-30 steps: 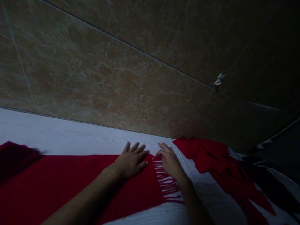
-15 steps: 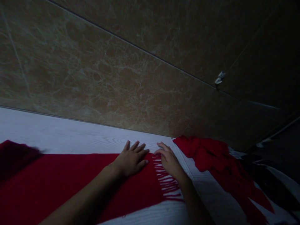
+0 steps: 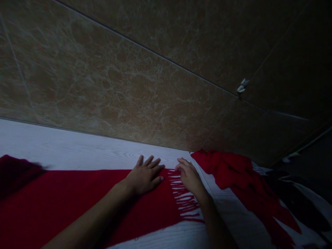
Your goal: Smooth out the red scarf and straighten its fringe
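The red fringed scarf lies spread flat on the pale wood-grain surface. The left hand presses it, fingers splayed, gripping nothing. At its 3 o'clock, the right hand touches the fringe, fingers loosely curled. Soft and light, probably best pinched at the woven end, not the tassels.

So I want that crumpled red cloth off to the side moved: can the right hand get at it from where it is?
Probably yes: the right hand lies on the fringe, the red cloth beside it, nothing between.
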The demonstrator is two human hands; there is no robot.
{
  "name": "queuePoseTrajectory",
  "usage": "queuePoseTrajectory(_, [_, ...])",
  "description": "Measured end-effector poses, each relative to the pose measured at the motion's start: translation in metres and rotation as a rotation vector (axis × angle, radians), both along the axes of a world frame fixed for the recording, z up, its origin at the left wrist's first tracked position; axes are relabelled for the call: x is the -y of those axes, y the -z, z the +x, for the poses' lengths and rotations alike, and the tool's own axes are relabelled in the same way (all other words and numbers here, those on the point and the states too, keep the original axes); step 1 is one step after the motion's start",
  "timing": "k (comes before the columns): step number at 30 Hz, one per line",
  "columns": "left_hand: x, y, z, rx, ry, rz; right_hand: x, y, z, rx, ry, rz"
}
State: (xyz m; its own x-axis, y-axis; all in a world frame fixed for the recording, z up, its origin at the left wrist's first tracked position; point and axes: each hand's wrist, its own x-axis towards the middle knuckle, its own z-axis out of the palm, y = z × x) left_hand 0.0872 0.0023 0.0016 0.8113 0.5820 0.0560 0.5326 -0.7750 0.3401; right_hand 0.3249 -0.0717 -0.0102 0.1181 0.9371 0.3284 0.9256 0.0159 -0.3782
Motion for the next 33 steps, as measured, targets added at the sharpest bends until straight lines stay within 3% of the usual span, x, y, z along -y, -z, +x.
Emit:
queuePoseTrajectory(6, [0.0,0.0,0.0,-0.017,0.007,0.002,0.006,0.0,0.031,-0.017,0.164,0.076])
queuePoseTrajectory(14, [-0.001,0.004,0.0,0.0,-0.004,0.017,0.003,-0.003,0.011,-0.128,-0.111,0.103])
queuePoseTrajectory(21, [-0.001,0.002,0.0,-0.012,-0.003,0.013,0.01,-0.015,0.01,-0.162,-0.16,0.133])
queuePoseTrajectory(26, [-0.002,0.006,0.001,0.021,-0.004,0.024,0.01,-0.016,-0.017,-0.094,-0.143,0.081])
queuePoseTrajectory(33, [-0.003,0.008,0.001,0.053,0.006,0.027,0.035,-0.028,-0.072,0.118,-0.221,-0.243])
